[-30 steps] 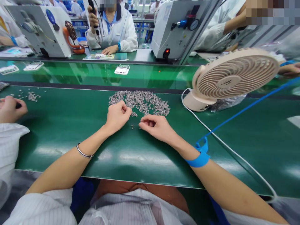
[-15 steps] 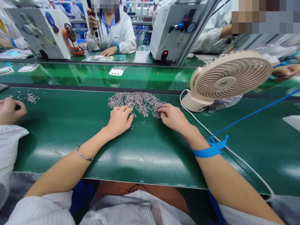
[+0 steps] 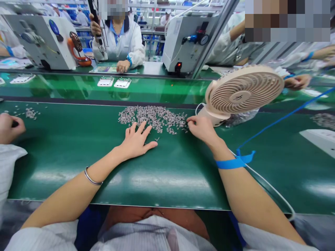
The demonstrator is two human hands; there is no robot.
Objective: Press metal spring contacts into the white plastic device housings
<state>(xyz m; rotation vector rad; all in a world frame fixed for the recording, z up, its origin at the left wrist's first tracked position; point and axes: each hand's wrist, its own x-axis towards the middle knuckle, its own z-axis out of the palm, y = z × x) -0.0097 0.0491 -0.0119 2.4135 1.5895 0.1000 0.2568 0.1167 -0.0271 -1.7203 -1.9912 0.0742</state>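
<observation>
A wide heap of small silvery metal parts [image 3: 151, 115] lies on the green work surface [image 3: 162, 174] in front of me. Palm down at the heap's near left edge, my left hand [image 3: 137, 141] has its fingers spread, with nothing gripped. One loose metal part [image 3: 157, 139] lies just above its thumb. At the heap's right end, my right hand [image 3: 201, 128] has thumb and forefinger drawn together; whatever may be between the tips is too small to make out. A blue wrist strap [image 3: 232, 163] circles my right wrist.
A beige fan [image 3: 240, 96] stands to the right, its white cable [image 3: 269, 190] running past my right forearm. Behind the heap, white device housings [image 3: 122, 83] lie on a green belt. A co-worker's hand [image 3: 12, 127] is at the left, near a smaller pile [image 3: 31, 113].
My left fingers have spread and moved slightly down, off the heap. My right hand has shifted right to the heap's end. A second white housing now shows on the belt ahead.
</observation>
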